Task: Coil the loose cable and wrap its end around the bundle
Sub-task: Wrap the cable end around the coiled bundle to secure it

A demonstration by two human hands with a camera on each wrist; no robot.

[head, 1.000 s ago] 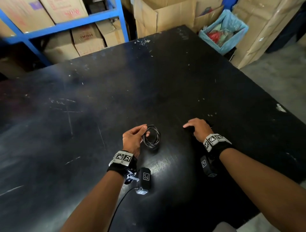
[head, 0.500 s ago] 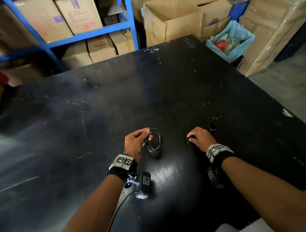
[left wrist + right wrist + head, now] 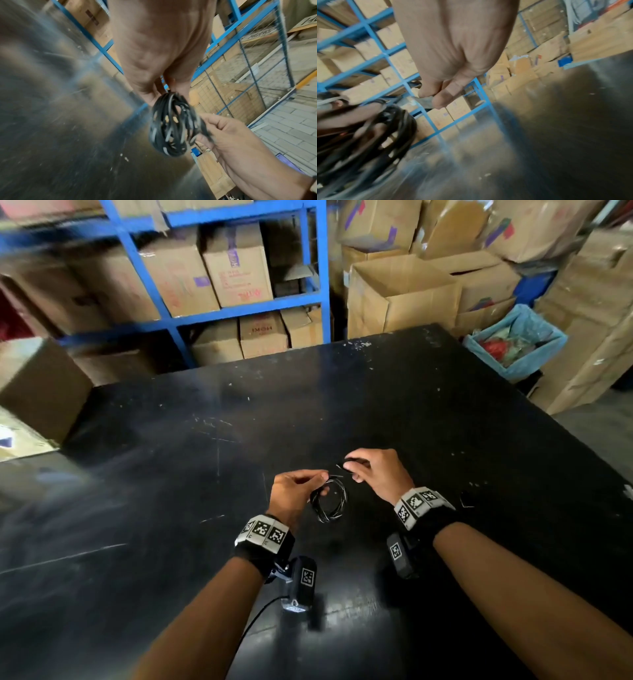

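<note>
A thin black cable is wound into a small coil (image 3: 329,505) that hangs just above the black table (image 3: 445,412). My left hand (image 3: 321,485) pinches the coil's upper left rim between thumb and fingers. In the left wrist view the coil (image 3: 171,128) dangles below the fingers. A short free end (image 3: 344,468) runs from the coil's top to my right hand (image 3: 353,471), which pinches it between thumb and forefinger. The right wrist view shows that pinch (image 3: 428,99) on a dark tip, with the blurred coil (image 3: 382,135) at lower left.
A small black piece (image 3: 466,499) lies on the table just right of my right wrist. Blue shelving (image 3: 239,309) with cardboard boxes stands beyond the far edge. Open boxes (image 3: 400,299) and a blue-lined bin (image 3: 513,344) sit at the back right. A box (image 3: 37,385) borders the left.
My right hand left the table surface, rose and moved left to the coil, now pinching the cable's end. The left hand kept its hold and lifted the coil slightly. The view tilted up.
</note>
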